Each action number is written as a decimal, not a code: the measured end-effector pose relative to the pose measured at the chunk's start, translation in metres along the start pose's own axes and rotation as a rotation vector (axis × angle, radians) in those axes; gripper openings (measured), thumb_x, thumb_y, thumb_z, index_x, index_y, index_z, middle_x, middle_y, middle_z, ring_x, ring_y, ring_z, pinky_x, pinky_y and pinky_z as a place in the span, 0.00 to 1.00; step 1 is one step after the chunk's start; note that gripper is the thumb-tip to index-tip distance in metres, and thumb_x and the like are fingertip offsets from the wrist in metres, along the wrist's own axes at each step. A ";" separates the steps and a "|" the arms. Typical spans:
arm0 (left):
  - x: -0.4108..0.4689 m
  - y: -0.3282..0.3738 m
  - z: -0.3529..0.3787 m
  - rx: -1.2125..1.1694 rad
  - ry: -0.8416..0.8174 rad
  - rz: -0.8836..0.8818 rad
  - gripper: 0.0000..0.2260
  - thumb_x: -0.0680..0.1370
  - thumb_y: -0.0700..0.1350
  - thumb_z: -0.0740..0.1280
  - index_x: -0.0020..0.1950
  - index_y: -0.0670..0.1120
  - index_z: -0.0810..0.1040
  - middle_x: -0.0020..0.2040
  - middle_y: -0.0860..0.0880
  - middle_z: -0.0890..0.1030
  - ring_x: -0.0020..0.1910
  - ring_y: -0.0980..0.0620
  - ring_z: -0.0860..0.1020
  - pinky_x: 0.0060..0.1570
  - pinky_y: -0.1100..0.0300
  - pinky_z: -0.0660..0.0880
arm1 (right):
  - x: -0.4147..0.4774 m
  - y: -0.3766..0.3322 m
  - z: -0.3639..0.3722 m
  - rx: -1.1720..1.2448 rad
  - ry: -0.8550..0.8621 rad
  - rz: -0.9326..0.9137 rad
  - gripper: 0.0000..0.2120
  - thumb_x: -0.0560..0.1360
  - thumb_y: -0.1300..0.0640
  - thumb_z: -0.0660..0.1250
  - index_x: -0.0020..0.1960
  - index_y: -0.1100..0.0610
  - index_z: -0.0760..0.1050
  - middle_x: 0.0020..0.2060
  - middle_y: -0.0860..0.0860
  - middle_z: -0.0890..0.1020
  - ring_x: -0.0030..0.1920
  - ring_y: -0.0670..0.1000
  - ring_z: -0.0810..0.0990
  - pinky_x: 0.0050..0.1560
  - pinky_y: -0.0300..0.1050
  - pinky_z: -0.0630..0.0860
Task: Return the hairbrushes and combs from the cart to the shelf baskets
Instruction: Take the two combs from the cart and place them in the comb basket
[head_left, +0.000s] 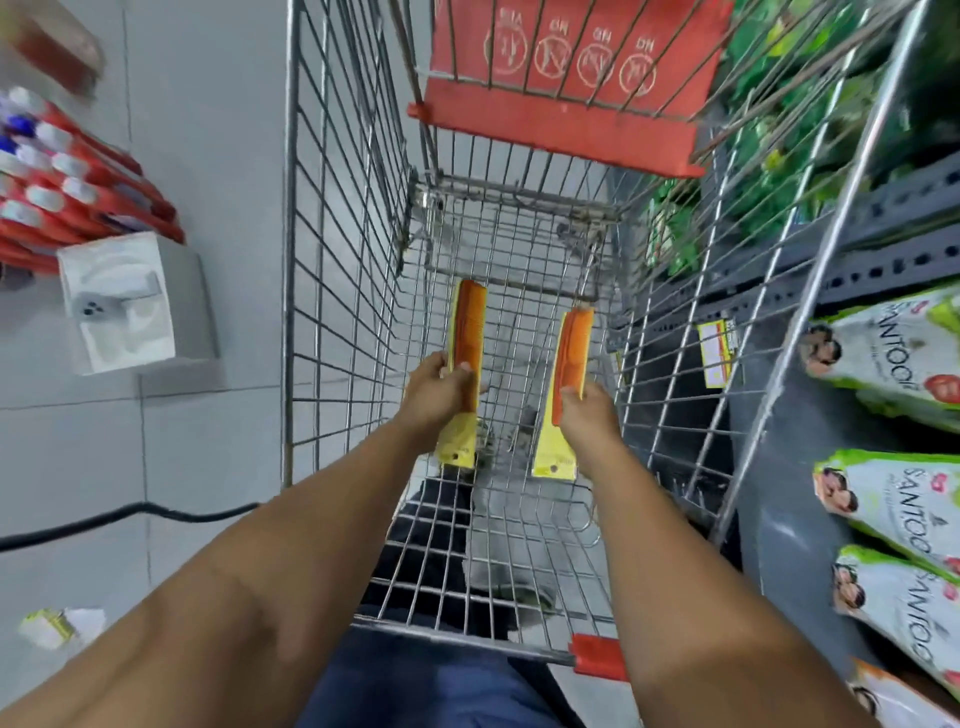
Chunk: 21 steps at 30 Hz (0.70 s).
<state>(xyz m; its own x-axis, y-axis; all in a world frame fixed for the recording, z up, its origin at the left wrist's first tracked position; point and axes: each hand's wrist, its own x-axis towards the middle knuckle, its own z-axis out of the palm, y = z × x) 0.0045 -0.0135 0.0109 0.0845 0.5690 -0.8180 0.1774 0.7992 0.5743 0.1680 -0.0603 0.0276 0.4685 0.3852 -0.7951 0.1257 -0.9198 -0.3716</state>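
Both my arms reach down into a wire shopping cart. My left hand grips an orange comb on a yellow card, held lengthwise with its yellow end toward me. My right hand grips a second orange comb on a yellow card, parallel to the first. Both combs hang just above the cart's wire floor. No shelf baskets show in this view.
A red child-seat flap stands at the cart's far end. A shelf of green-and-white pouches runs along the right. Red toothbrush packs and a white box sit at the left. A black cable crosses the tiled floor.
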 end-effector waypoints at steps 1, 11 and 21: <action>-0.006 0.004 0.000 -0.020 -0.015 0.005 0.09 0.82 0.44 0.60 0.61 0.43 0.71 0.54 0.40 0.81 0.45 0.50 0.82 0.39 0.57 0.77 | -0.007 -0.002 -0.005 0.022 -0.001 -0.009 0.20 0.80 0.52 0.55 0.68 0.62 0.67 0.56 0.57 0.78 0.52 0.59 0.77 0.59 0.56 0.74; -0.068 0.046 0.009 -0.222 -0.098 -0.017 0.11 0.79 0.35 0.55 0.60 0.35 0.70 0.47 0.37 0.80 0.37 0.42 0.81 0.32 0.53 0.80 | -0.066 -0.021 -0.046 0.122 0.004 -0.109 0.18 0.80 0.49 0.56 0.59 0.62 0.74 0.52 0.60 0.80 0.48 0.57 0.78 0.48 0.50 0.74; -0.138 0.083 0.028 -0.214 -0.189 0.105 0.14 0.79 0.34 0.55 0.62 0.36 0.72 0.55 0.33 0.81 0.45 0.39 0.83 0.38 0.51 0.80 | -0.134 -0.034 -0.097 0.350 0.068 -0.267 0.13 0.80 0.57 0.57 0.55 0.65 0.75 0.44 0.55 0.76 0.45 0.52 0.73 0.37 0.41 0.66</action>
<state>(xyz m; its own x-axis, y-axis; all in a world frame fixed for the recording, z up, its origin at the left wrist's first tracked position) 0.0351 -0.0312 0.1703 0.2764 0.6203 -0.7340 -0.0510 0.7722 0.6334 0.1855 -0.0879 0.1927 0.5174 0.5894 -0.6205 -0.0483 -0.7038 -0.7088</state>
